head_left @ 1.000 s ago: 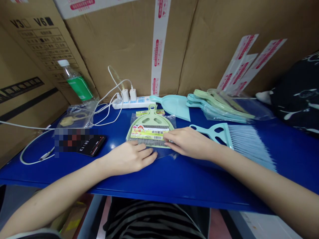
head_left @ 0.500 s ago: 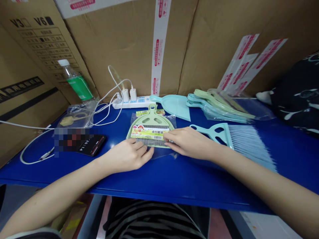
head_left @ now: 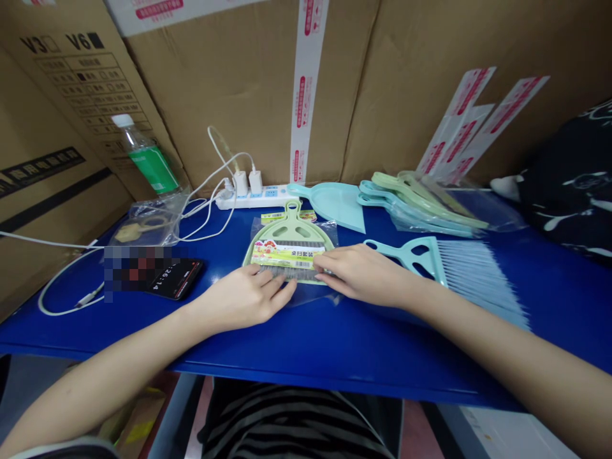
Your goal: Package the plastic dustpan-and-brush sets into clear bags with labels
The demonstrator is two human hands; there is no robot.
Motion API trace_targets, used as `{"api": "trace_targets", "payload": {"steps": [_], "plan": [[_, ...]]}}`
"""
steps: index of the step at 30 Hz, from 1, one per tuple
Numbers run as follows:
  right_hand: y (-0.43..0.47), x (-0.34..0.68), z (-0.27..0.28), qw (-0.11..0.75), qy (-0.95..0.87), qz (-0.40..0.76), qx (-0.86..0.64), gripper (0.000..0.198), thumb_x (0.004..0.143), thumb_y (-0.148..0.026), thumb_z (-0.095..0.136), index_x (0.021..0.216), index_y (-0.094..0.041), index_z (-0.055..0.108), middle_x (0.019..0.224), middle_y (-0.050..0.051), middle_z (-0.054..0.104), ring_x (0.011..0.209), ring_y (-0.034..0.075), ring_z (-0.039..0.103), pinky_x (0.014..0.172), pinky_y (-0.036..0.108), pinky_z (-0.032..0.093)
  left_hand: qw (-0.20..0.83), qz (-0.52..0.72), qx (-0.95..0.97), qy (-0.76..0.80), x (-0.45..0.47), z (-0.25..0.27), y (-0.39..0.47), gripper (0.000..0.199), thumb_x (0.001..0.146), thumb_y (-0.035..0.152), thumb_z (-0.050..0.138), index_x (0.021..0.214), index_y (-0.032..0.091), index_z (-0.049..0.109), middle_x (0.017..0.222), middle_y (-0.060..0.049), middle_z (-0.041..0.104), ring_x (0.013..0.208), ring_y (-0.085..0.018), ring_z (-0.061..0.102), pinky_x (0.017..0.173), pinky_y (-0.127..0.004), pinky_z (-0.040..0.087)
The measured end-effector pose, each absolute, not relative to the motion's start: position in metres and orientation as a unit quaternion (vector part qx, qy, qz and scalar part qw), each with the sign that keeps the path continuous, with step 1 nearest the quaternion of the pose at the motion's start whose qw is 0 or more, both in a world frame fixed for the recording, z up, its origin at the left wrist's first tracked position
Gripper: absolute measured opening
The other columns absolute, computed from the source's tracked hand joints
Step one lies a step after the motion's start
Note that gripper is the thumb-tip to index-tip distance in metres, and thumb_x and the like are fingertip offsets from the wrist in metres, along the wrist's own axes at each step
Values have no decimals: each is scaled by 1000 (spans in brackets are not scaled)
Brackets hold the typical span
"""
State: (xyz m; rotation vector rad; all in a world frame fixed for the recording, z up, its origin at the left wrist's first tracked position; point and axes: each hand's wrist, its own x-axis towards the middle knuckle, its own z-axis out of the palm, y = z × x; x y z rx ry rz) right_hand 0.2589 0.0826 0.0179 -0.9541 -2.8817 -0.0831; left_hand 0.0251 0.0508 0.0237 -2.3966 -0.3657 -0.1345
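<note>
A light green dustpan and brush set [head_left: 291, 231] lies flat on the blue table in a clear plastic bag, its handle pointing away from me. A printed paper label [head_left: 282, 253] crosses the brush, and grey bristles [head_left: 287, 272] show below it. My left hand [head_left: 253, 293] is at the near left edge, fingers curled onto the bagged set by the bristles. At the right end of the label, my right hand [head_left: 354, 271] pinches the edge of the set with thumb and fingers. A loose light blue brush [head_left: 430, 258] lies beyond my right wrist, partly covered by my forearm.
Behind the set lie a light blue dustpan [head_left: 335, 201], several bagged sets [head_left: 421, 204] and a white power strip [head_left: 258, 196] with cables. A phone [head_left: 176, 278] and a bottle [head_left: 150, 159] are at left. Cardboard [head_left: 229, 83] walls the back; a dark patterned bundle [head_left: 568, 185] sits right.
My left fingers have shifted slightly, the thumb rising a little toward the bristles and uncovering more of them. My right hand and the set have stayed in place.
</note>
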Motion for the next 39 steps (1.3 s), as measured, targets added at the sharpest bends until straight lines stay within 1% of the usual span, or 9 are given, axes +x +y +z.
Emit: {"api": "trace_targets", "payload": {"steps": [4, 9, 16, 20, 25, 30, 36, 39], "plan": [[83, 259, 18, 45, -947, -27, -316, 13, 90, -19, 45, 82, -17, 56, 77, 7, 68, 64, 17, 59, 55, 27, 32, 343, -62, -927, -139, 25, 23, 51, 23, 89, 6, 45, 106, 9, 60, 90, -7, 73, 66, -14, 64, 57, -27, 47], [82, 258, 19, 42, -947, -28, -318, 13, 90, -19, 46, 82, -17, 56, 77, 7, 68, 63, 17, 58, 55, 27, 30, 348, -64, -927, -126, 23, 23, 52, 21, 88, 5, 45, 103, 8, 60, 77, -5, 71, 62, -14, 63, 53, -27, 46], [82, 259, 19, 46, -947, -30, -317, 14, 90, -19, 45, 82, -17, 56, 76, 6, 68, 62, 17, 57, 55, 27, 30, 369, -34, -918, -140, 22, 24, 52, 24, 88, 4, 42, 103, 10, 59, 66, -2, 67, 56, -13, 58, 54, -26, 44], [82, 258, 20, 39, -946, -27, -320, 13, 90, -19, 46, 82, -17, 56, 76, 6, 67, 63, 17, 58, 54, 27, 30, 373, -41, -917, -134, 22, 24, 52, 23, 87, 4, 43, 103, 10, 59, 67, -2, 67, 56, -13, 58, 54, -26, 44], [81, 258, 21, 33, -945, -23, -324, 14, 90, -19, 45, 83, -16, 56, 77, 7, 68, 64, 18, 58, 54, 27, 31, 374, -58, -917, -124, 22, 25, 52, 23, 86, 2, 42, 102, 8, 59, 62, -1, 65, 52, -13, 57, 52, -27, 44], [81, 257, 21, 32, -946, -22, -323, 14, 90, -19, 45, 83, -16, 57, 78, 7, 68, 64, 18, 58, 55, 28, 33, 369, -53, -918, -133, 22, 25, 53, 23, 86, 2, 43, 101, 9, 59, 63, -1, 65, 53, -13, 57, 52, -26, 44], [82, 258, 20, 33, -946, -23, -323, 13, 90, -19, 47, 82, -16, 57, 77, 7, 68, 65, 18, 59, 56, 28, 33, 362, -60, -920, -134, 22, 24, 53, 24, 88, 3, 41, 102, 8, 60, 75, -5, 70, 60, -14, 61, 55, -27, 44], [82, 258, 20, 31, -946, -23, -323, 13, 90, -19, 47, 83, -16, 57, 78, 7, 68, 65, 18, 60, 56, 27, 33, 367, -60, -919, -129, 22, 24, 53, 24, 87, 2, 41, 101, 8, 59, 64, -2, 66, 54, -14, 57, 53, -27, 42]]}}
